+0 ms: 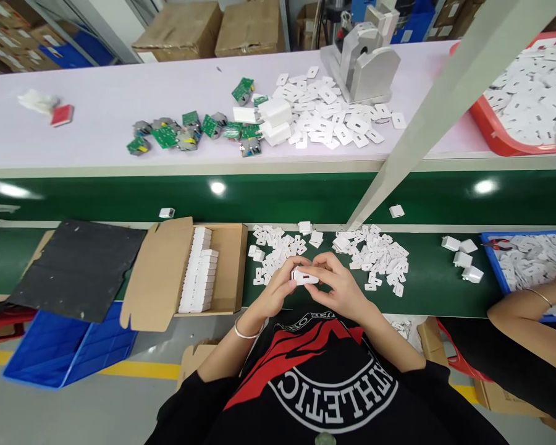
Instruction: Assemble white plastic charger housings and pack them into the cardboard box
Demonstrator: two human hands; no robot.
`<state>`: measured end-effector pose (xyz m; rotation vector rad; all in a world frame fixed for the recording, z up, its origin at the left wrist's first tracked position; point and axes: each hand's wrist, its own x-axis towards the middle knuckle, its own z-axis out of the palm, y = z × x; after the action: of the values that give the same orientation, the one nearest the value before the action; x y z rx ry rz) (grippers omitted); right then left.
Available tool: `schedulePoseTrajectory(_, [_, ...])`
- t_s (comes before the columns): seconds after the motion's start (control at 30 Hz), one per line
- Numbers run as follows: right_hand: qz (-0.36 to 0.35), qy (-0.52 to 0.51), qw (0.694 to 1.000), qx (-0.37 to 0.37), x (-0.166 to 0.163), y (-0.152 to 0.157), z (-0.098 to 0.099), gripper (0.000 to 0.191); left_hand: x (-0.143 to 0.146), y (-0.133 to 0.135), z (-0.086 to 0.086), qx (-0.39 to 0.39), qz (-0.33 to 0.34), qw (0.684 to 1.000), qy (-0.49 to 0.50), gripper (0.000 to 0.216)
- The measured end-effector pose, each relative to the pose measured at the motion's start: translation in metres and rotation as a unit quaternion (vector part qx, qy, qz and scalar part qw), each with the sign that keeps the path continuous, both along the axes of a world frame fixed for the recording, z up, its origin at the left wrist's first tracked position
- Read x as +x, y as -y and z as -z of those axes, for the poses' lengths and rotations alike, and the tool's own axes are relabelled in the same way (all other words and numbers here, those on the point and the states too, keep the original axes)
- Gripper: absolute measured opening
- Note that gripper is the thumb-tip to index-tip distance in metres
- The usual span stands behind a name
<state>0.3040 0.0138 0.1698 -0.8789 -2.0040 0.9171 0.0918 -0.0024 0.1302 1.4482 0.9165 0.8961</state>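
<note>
A small white charger housing [304,279] with a dark slot in its face is held between both hands, just above the green bench edge. My left hand [278,289] closes around its left end, thumb and fingers on it. My right hand [337,283] has its fingertips and thumb against the right end. Beyond the hands lie a pile of flat white plastic pieces [278,247] and, to the right, another pile of white plates [383,256]. A few white housings [305,228] sit at the back of the near piles.
To the left, an open carton [227,266] holds stacked white housings [199,272]. A slanted post [412,130] rises at right. The upper shelf bears green circuit boards [164,136], white plates [333,117] and a metal fixture [368,68]. At right, a co-worker's arm [528,303] reaches over a blue tray [495,262].
</note>
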Motion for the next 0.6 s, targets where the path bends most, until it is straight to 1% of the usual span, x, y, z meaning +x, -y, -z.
schedulePoseTrajectory(0.07, [-0.015, -0.005, 0.999, -0.03, -0.007, 0.002, -0.001, 0.033, -0.002, 0.005, -0.001, -0.023, -0.02, 1.0, 0.002, 0.052])
schedulePoseTrajectory(0.13, [-0.016, -0.014, 0.997, -0.07, -0.015, 0.003, -0.002, 0.034, -0.004, 0.008, -0.003, -0.023, -0.05, 0.998, 0.011, 0.046])
schedulePoseTrajectory(0.17, [-0.007, -0.024, 0.995, -0.096, -0.02, 0.003, -0.002, 0.036, -0.005, 0.01, -0.005, -0.009, -0.066, 0.998, 0.018, 0.043])
schedulePoseTrajectory(0.23, [0.021, -0.038, 0.987, -0.156, -0.03, 0.004, -0.001, 0.038, -0.007, 0.012, -0.009, 0.044, -0.095, 0.994, 0.026, 0.042])
schedulePoseTrajectory(0.3, [0.041, -0.037, 0.976, -0.213, -0.041, 0.006, 0.002, 0.038, -0.011, 0.014, -0.014, 0.1, -0.118, 0.988, 0.006, 0.042])
schedulePoseTrajectory(0.37, [0.036, -0.031, 0.967, -0.25, -0.052, 0.009, 0.004, 0.042, -0.016, 0.016, -0.017, 0.134, -0.135, 0.981, -0.029, 0.043])
schedulePoseTrajectory(0.47, [0.024, -0.056, 0.963, -0.264, -0.068, 0.013, 0.007, 0.046, -0.025, 0.02, -0.018, 0.156, -0.147, 0.975, -0.064, 0.045])
schedulePoseTrajectory(0.6, [0.034, -0.081, 0.967, -0.237, -0.084, 0.015, 0.009, 0.044, -0.039, 0.026, -0.018, 0.164, -0.161, 0.97, -0.074, 0.05])
